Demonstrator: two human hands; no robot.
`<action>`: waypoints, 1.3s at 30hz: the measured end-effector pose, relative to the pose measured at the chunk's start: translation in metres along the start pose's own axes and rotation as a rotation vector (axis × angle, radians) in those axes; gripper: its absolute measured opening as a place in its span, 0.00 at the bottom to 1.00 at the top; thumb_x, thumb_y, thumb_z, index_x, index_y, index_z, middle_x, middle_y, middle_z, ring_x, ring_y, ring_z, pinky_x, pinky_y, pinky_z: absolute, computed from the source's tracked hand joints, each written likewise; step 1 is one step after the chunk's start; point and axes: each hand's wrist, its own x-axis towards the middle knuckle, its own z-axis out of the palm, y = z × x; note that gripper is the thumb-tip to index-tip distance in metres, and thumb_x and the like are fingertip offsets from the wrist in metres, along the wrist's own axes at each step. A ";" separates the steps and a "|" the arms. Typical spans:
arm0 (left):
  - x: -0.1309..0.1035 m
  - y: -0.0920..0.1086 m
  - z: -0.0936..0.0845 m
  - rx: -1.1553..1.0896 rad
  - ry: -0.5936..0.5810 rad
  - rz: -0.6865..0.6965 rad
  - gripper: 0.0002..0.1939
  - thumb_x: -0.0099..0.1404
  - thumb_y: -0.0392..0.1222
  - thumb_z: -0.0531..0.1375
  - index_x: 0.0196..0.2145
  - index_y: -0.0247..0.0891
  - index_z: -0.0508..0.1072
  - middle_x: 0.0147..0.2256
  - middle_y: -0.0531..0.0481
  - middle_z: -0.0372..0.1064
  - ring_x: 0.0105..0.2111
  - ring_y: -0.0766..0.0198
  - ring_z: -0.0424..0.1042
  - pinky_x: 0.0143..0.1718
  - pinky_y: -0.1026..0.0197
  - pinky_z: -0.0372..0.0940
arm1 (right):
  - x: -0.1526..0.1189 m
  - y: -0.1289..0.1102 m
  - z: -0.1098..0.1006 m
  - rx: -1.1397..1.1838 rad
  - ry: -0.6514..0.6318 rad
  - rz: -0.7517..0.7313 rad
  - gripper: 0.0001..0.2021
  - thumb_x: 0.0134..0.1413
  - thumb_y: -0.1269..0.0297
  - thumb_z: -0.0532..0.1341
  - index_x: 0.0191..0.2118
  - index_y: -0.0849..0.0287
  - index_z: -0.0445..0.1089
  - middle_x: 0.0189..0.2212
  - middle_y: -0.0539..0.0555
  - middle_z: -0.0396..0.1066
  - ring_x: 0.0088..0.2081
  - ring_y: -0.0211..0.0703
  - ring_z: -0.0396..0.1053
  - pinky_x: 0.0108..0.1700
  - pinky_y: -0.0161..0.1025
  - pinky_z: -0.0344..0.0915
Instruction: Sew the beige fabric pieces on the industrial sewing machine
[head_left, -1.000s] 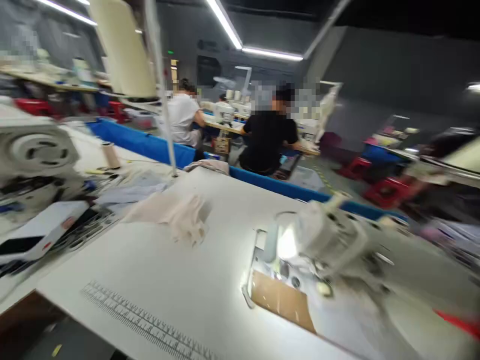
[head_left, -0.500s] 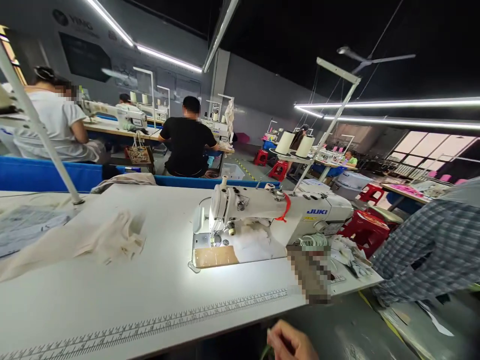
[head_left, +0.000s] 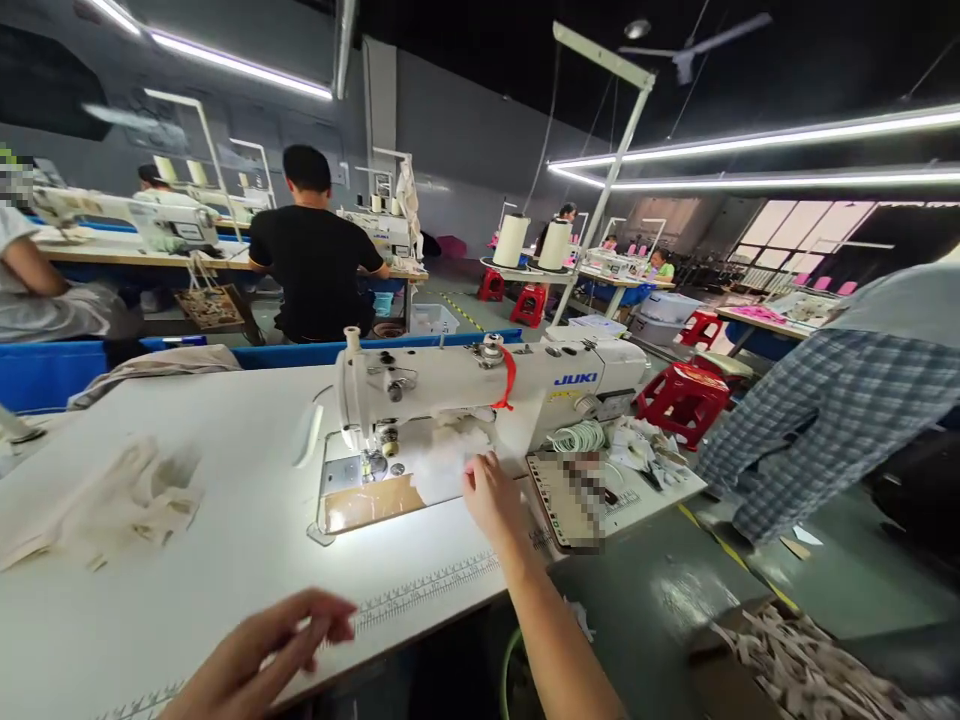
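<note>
A white sewing machine (head_left: 450, 395) stands on the white table (head_left: 247, 420), its lamp lighting the needle area. My right hand (head_left: 491, 495) reaches to the machine's bed, fingers bent and pressed together at the edge of a thin white cloth (head_left: 450, 450) under the machine arm. Over the table's front edge, my left hand (head_left: 289, 640) is half curled, its fingers somewhat apart with nothing visible between them. A brown plate (head_left: 375, 503) lies in front of the needle. Crumpled cream fabric (head_left: 127, 500) rests on the left.
Right of the machine are a coil of pale green cord (head_left: 577, 437), a tray (head_left: 559, 500) and scraps (head_left: 649, 450). A printed ruler (head_left: 427, 585) runs along the front edge. A person in plaid (head_left: 847, 410) stands at right; a person in black (head_left: 311, 260) sits beyond.
The view has turned right, shifting the machine leftward in the picture. One hand was low below the table edge; now my right hand is at the machine bed and my left hand has appeared.
</note>
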 end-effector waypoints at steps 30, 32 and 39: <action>0.052 0.044 -0.003 -0.147 0.102 -0.164 0.34 0.49 0.74 0.62 0.30 0.37 0.67 0.22 0.55 0.66 0.17 0.73 0.49 0.19 0.68 0.43 | -0.044 -0.095 -0.021 0.666 -0.389 -0.225 0.05 0.59 0.69 0.60 0.41 0.58 0.72 0.33 0.49 0.74 0.25 0.33 0.64 0.31 0.32 0.61; 0.053 0.037 -0.014 -0.105 0.099 -0.171 0.33 0.49 0.73 0.61 0.31 0.37 0.68 0.21 0.55 0.65 0.17 0.73 0.49 0.19 0.68 0.42 | -0.041 -0.104 -0.016 0.515 -0.365 -0.311 0.06 0.60 0.71 0.59 0.40 0.58 0.72 0.33 0.50 0.76 0.28 0.36 0.68 0.33 0.33 0.61; 0.081 0.030 -0.032 0.012 0.203 -0.234 0.27 0.49 0.68 0.60 0.26 0.39 0.64 0.19 0.55 0.65 0.18 0.70 0.52 0.22 0.66 0.46 | -0.014 -0.113 0.004 0.397 -0.375 -0.417 0.07 0.56 0.73 0.59 0.38 0.58 0.73 0.34 0.54 0.76 0.35 0.44 0.73 0.34 0.36 0.61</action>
